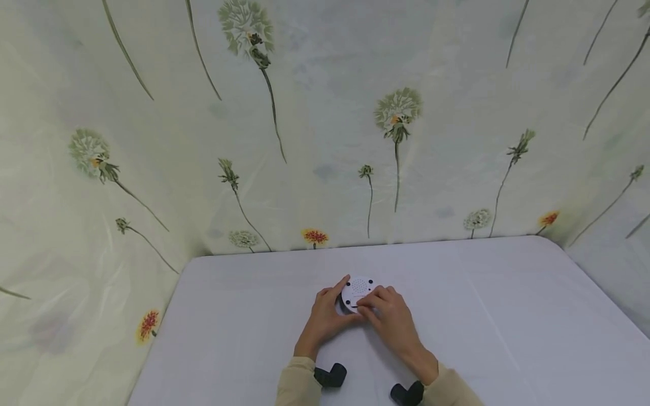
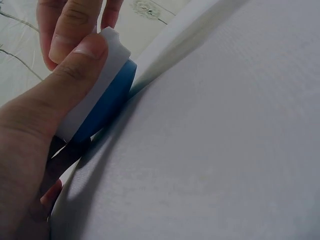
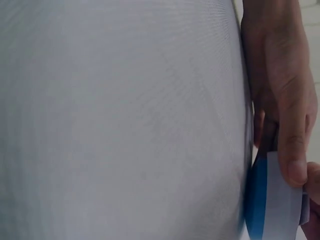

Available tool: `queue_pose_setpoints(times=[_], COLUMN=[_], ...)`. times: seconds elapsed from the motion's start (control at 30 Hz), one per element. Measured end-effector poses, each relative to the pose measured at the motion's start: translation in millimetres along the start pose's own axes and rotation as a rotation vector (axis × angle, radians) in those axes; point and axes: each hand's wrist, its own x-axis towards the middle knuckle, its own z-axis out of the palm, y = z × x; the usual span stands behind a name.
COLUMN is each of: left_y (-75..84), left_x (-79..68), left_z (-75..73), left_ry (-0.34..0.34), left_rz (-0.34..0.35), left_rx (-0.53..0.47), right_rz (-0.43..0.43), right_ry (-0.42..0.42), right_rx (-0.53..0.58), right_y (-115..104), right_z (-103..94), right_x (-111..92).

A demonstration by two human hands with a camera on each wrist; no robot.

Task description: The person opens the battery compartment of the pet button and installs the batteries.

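Observation:
A round white device [image 1: 359, 286] has a perforated patch and black dots on its upward face. Its lower part is blue, as the left wrist view shows. My left hand [image 1: 326, 317] grips it from the left, thumb along its near side, fingers around the far side. At the face's near edge, the thumb and forefinger of my right hand [image 1: 392, 318] come together beside a dark slit. In the right wrist view, a small grey piece [image 3: 304, 209] stands out from the face between those fingertips; what it is I cannot tell.
A white-covered table [image 1: 244, 316] lies under the device. Behind it and at the sides hangs a curtain [image 1: 325, 124] printed with dandelions. Black wrist mounts [image 1: 332, 375] stick out inward from both beige sleeves.

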Motion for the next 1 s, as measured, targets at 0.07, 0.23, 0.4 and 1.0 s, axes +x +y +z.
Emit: queue_pose_setpoints(times=[0.07, 0.23, 0.4, 1.0], left_y=[0.0, -0.3, -0.4, 2.7], left_x=[0.1, 0.5, 0.4, -0.6], left_z=[0.0, 0.8, 0.7, -1.1], left_ry=[0.004, -0.007, -0.009, -0.011], left_rz=[0.004, -0.019, -0.026, -0.028], left_rx=[-0.002, -0.021, -0.011, -0.017], right_rz=[-0.029, -0.061, -0.091, -0.225], right_ry=[-0.011, -0.033, -0.054, -0.220], right_rx=[-0.013, 0.047, 0.111, 0.216], right_y=[0.6, 4.7, 10.3, 32.8], right_z=[-1.1, -6.1, -6.6, -13.2], right_x=[1.1, 5.8, 9.2, 14.6])
